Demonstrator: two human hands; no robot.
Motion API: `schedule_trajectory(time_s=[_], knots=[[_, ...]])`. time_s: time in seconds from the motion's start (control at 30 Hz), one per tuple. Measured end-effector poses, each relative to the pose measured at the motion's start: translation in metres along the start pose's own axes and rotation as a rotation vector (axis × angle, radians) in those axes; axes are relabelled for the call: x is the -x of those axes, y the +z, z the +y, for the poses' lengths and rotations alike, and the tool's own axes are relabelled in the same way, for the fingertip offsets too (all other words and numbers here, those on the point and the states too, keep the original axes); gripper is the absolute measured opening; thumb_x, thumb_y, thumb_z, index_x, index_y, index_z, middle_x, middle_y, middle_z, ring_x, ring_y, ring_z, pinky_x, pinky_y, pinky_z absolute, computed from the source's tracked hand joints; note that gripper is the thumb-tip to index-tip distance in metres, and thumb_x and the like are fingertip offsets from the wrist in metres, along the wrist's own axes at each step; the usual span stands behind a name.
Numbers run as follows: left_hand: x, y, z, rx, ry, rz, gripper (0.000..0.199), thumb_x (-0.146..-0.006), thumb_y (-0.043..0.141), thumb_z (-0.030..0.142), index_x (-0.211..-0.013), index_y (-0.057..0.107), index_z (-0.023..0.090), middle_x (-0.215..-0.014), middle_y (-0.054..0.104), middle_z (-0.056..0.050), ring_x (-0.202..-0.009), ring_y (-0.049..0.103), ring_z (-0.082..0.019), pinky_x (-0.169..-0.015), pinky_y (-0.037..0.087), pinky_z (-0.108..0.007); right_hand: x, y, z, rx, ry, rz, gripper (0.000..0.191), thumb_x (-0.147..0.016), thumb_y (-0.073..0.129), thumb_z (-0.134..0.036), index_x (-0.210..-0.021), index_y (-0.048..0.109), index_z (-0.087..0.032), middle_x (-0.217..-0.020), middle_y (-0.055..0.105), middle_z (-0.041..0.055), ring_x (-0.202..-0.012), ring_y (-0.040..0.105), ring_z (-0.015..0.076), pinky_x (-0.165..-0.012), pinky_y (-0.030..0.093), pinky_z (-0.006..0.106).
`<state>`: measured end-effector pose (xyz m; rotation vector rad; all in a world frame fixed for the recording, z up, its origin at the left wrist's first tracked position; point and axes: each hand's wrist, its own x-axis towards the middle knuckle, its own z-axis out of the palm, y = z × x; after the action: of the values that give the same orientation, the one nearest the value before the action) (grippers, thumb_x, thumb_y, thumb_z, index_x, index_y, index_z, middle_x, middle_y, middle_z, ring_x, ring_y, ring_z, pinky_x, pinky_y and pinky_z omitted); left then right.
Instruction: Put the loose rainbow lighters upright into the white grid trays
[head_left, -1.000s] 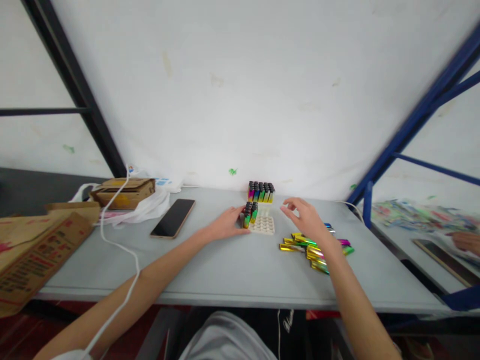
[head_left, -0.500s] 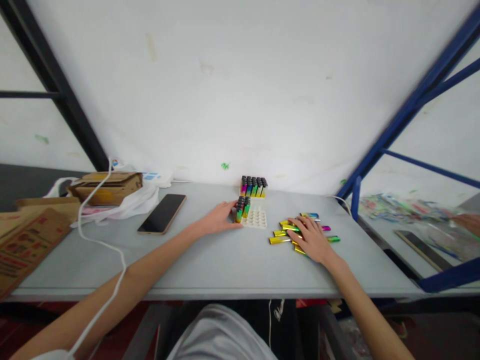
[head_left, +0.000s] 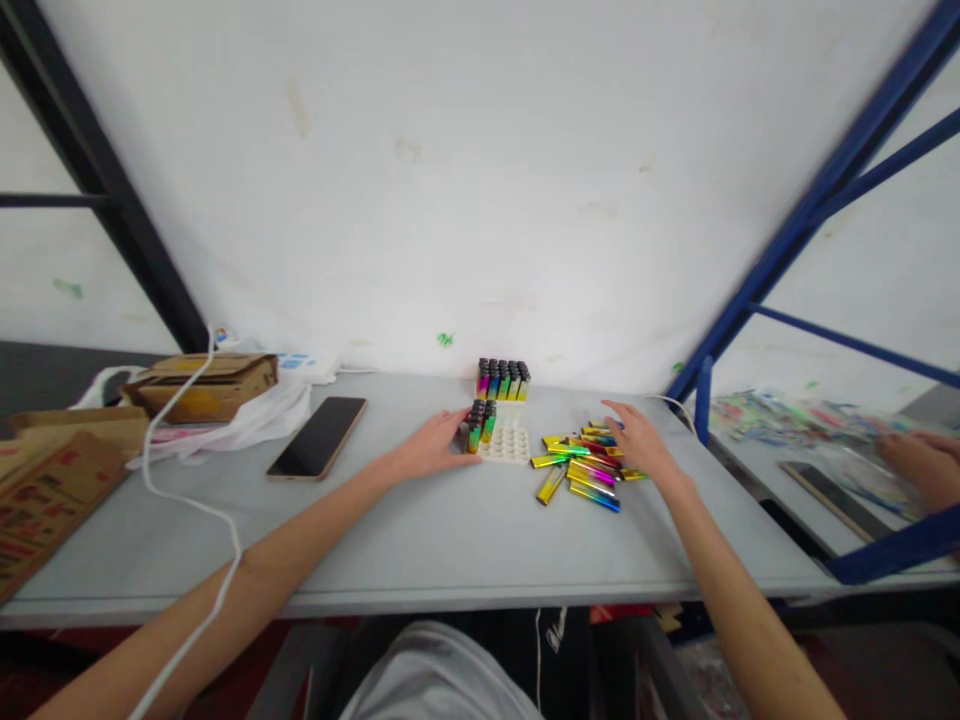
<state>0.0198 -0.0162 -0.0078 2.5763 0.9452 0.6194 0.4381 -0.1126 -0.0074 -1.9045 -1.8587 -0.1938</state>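
Note:
A white tray with round holes (head_left: 514, 446) lies mid-table, with several black-topped lighters (head_left: 481, 424) upright in its left part. My left hand (head_left: 431, 446) is curled around the tray's left end, thumb in front and fingers behind, touching it by the lighters. To the right, a loose pile of shiny lighters (head_left: 577, 468) in gold, green, red, magenta and blue lies flat. My right hand (head_left: 641, 442) is at the pile's right edge, fingers apart, with nothing visible in it; some fingertips are hard to make out.
Behind the tray stands a full block of lighters (head_left: 502, 380) near the wall. At left are a phone (head_left: 318, 438), a white plastic bag (head_left: 259, 415), cardboard boxes (head_left: 214, 388) and a white cable (head_left: 234, 530). A blue metal frame (head_left: 795, 225) borders the right; beyond it another person's hands (head_left: 919, 460) show.
My right hand has lifted off the pile and moved back to its right edge. The lighters there are now spread out differently. My left hand stays at the tray.

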Motion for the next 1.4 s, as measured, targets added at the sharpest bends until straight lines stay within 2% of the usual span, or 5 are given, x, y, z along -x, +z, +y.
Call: schedule_trajectory(time_s=[0.4, 0.67, 0.9, 1.23, 1.4], knots=[[0.0, -0.002, 0.002, -0.006, -0.007, -0.012, 0.081, -0.08, 0.08, 0.057, -0.144, 0.054, 0.013, -0.12, 0.072, -0.015, -0.11, 0.068, -0.036, -0.098, 0.054, -0.043, -0.024, -0.015, 0.019, 0.004, 0.01, -0.253, 0.032, -0.092, 0.066, -0.034, -0.114, 0.081, -0.018, -0.12, 0.08, 0.0143, -0.109, 0.076, 0.0331, -0.1, 0.057, 0.043], [0.0, 0.001, 0.0, 0.002, -0.001, 0.003, 0.081, -0.08, 0.08, 0.059, -0.144, 0.055, 0.016, -0.12, 0.072, -0.014, -0.109, 0.068, -0.034, -0.098, 0.054, -0.042, -0.031, -0.013, -0.02, -0.265, 0.074, -0.017, 0.039, -0.097, 0.056, -0.049, -0.096, 0.08, -0.018, -0.089, 0.08, 0.0115, -0.083, 0.071, 0.0268, -0.081, 0.054, 0.039], [0.0, 0.003, -0.003, 0.028, 0.017, 0.005, 0.081, -0.081, 0.079, 0.059, -0.145, 0.054, 0.015, -0.126, 0.071, -0.016, -0.113, 0.067, -0.036, -0.101, 0.053, -0.045, -0.046, -0.018, -0.082, -1.147, 0.235, -0.066, 0.056, -0.072, 0.085, -0.066, -0.1, 0.072, -0.018, -0.067, 0.055, -0.0049, -0.06, 0.046, 0.0117, -0.058, 0.042, 0.027], [0.0, 0.002, -0.001, 0.014, 0.037, -0.008, 0.078, -0.083, 0.081, 0.055, -0.144, 0.054, 0.014, -0.121, 0.072, -0.015, -0.112, 0.066, -0.036, -0.099, 0.053, -0.043, -0.044, 0.026, -0.153, -1.345, 0.17, -0.095, 0.057, -0.082, 0.069, -0.079, -0.088, 0.059, -0.024, -0.077, 0.062, -0.0019, -0.063, 0.058, 0.0138, -0.061, 0.051, 0.028], [0.001, 0.001, 0.002, 0.006, 0.021, -0.015, 0.078, -0.083, 0.081, 0.054, -0.144, 0.053, 0.013, -0.121, 0.072, -0.015, -0.113, 0.066, -0.036, -0.098, 0.053, -0.043, -0.034, 0.045, -0.165, -1.286, 0.225, -0.15, 0.06, -0.08, 0.065, -0.084, -0.084, 0.047, -0.027, -0.058, 0.033, -0.0118, -0.044, 0.029, 0.0094, -0.044, 0.027, 0.023]])
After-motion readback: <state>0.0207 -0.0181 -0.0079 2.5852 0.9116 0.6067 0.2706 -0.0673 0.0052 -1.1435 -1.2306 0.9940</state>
